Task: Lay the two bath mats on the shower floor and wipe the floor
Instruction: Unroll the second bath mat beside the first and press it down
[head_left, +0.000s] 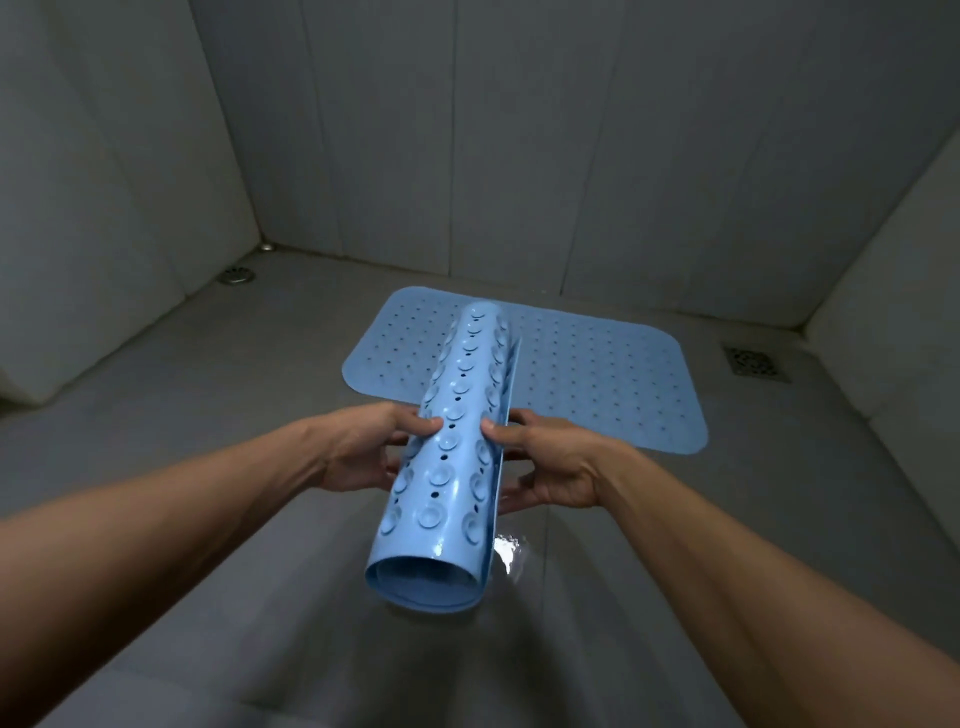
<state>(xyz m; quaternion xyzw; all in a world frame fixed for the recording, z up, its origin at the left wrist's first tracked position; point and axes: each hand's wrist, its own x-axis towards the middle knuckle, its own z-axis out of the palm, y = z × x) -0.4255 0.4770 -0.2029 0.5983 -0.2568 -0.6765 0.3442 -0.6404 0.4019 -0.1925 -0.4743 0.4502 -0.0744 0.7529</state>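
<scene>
The grey shower floor (208, 426) spreads out beneath me. One blue bath mat (597, 379) lies flat on it at the far side, between a round drain (236, 274) far left and a square drain (756, 362) to the right. I hold the second mat, rolled (452, 467), above the floor, suction cups outward. My left hand (363, 452) and right hand (550, 462) each curl around its sides, thumbs on top.

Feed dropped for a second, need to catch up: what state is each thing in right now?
Flat mat: unrolled, lying on the shower floor.
Rolled mat: rolled up, suction cups outward, held off the floor.
Left hand: gripping the roll.
Right hand: gripping the roll.
</scene>
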